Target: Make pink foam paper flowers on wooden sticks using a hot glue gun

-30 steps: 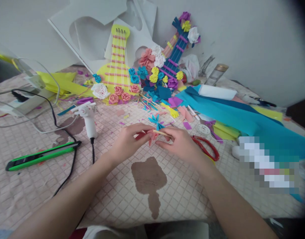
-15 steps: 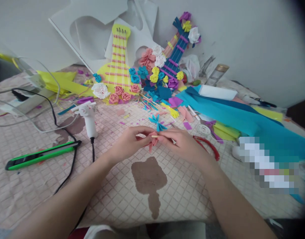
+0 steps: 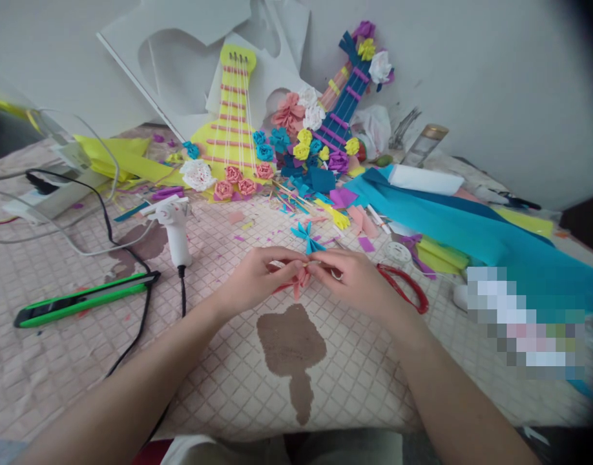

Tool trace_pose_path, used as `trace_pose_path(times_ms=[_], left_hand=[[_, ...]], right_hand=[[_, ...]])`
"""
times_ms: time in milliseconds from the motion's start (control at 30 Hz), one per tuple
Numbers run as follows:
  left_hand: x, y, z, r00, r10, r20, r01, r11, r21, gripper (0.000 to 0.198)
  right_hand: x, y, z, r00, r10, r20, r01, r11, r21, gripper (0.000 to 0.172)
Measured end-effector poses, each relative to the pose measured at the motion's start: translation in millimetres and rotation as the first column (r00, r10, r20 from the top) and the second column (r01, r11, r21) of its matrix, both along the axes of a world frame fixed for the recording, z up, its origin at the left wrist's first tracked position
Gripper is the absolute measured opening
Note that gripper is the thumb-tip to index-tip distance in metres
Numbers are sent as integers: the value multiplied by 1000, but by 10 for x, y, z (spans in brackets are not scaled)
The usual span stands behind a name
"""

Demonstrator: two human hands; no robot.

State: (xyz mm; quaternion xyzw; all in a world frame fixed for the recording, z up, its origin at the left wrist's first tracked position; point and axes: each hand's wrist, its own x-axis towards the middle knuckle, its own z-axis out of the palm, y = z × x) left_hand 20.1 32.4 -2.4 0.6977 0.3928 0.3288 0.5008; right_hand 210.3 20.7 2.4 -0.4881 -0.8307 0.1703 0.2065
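Note:
My left hand [image 3: 260,278] and my right hand [image 3: 352,278] meet at the middle of the table, fingertips almost touching. Between them they pinch a piece of pink crepe paper [image 3: 301,281], gathered at the top and hanging in petal-like strips below. The fingers partly cover it. Just beyond the fingertips lies a blue folded paper piece [image 3: 307,239] with splayed ends. Red-handled scissors [image 3: 407,289] rest close to my right wrist, partly hidden by it.
A white glue gun [image 3: 174,229] and a green utility knife [image 3: 83,300] lie to the left among cables. Behind stand a yellow paper guitar [image 3: 228,139] and a blue paper guitar [image 3: 342,116] with paper flowers. Blue paper sheets [image 3: 451,223] spread on the right.
The pale stick-like bit between my fingertips is now mostly hidden, and more of the pink paper shows below them. Both hands stay in nearly the same place.

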Motion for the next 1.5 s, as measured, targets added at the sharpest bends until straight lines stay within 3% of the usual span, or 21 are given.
trace_pose_path(times_ms=[267,567,767,1033,1200,1300,1500], left_hand=[[21,-6,-5,998,59,20,-59,998,-12,20],[16,-7,-44,993,98,-59,-87,982,170,27],[13,-40,-34,987,41,-157,7,955,298,24],[8,-40,-43,995,5,-102,25,956,292,19],[6,-39,-28,998,-17,-67,36,957,287,12],[5,-41,-17,999,-28,-39,37,966,254,9],[8,-41,-21,999,-30,-18,33,976,213,9]], right_hand=[[-20,-10,6,998,-16,-55,15,1000,-13,22],[-31,-9,-5,989,-13,-151,2,997,-72,22],[-69,-1,11,965,-40,-258,13,994,-106,17],[-42,-17,5,937,-91,-337,-2,964,-265,19],[-53,-13,5,949,-89,-302,28,979,-200,18],[-70,-8,-14,936,-98,-338,37,983,-182,9],[-52,-1,-16,891,-32,-453,-53,984,-173,4]])
